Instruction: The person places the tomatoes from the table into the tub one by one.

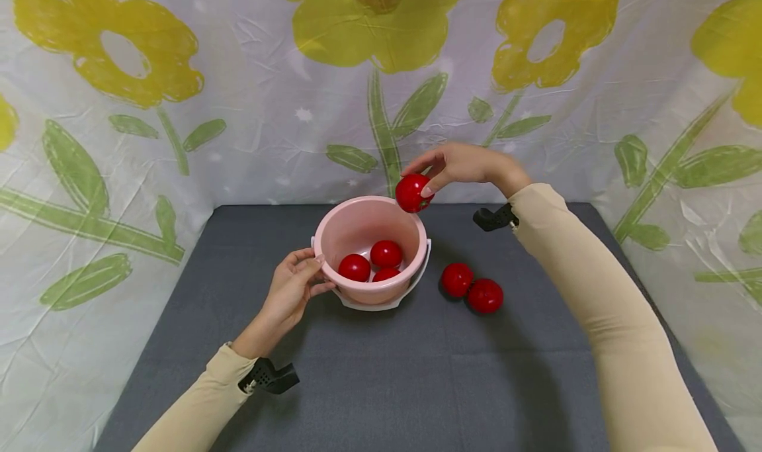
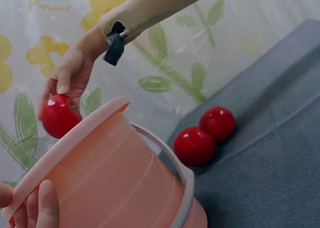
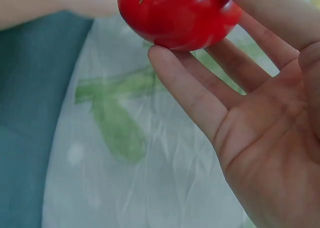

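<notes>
A pink bucket with a white handle stands tilted slightly in the head view, three red tomatoes showing inside it. My left hand pinches the bucket's rim on the left, thumb on top and fingers beneath, as the left wrist view also shows. Over the far right part of the rim, my right hand holds another tomato between thumb and fingers. Its green stem end shows in the right wrist view, where the fingertips rest against the red skin.
Two more tomatoes lie side by side on the dark grey tablecloth, right of the bucket. Behind the table hangs a pale curtain printed with yellow flowers and green leaves. A black strap-on device sits on each wrist.
</notes>
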`<state>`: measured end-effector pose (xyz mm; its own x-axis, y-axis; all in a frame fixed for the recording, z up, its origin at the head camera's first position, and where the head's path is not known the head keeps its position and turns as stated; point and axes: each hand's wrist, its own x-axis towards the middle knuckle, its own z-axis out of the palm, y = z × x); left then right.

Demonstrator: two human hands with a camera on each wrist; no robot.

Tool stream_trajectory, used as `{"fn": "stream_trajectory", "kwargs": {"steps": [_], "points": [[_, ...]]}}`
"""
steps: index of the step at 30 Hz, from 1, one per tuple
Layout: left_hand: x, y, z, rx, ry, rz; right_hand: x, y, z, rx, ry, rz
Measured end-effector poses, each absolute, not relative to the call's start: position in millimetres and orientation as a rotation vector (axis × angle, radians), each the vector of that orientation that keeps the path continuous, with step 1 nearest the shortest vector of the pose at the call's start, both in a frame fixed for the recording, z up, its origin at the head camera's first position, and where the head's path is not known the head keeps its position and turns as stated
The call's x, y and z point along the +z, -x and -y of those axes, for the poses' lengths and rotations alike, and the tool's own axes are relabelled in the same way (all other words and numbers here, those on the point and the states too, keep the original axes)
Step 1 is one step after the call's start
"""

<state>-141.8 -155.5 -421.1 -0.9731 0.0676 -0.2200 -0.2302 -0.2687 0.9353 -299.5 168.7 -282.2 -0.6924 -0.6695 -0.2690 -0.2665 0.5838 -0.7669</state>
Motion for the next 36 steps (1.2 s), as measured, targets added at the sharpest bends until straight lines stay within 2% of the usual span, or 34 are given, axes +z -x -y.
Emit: {"fn": "stream_trajectory", "kwargs": {"steps": [10,19,36], "points": [[-421.6,142.3,156.2,2.352,0.203,-1.766,-279.2,302.6,-120.8,-0.941,0.851,-2.183],[-422.4,142.7,156.7,2.351,0.196,-1.758,-293.5,304.2,-87.1,-0.967,0.925,-2.081],[-422.4,142.6,157.7,2.347,0.205,-1.758,-313.8,302.3,-64.6,-0.945,0.989,-2.038]]}}
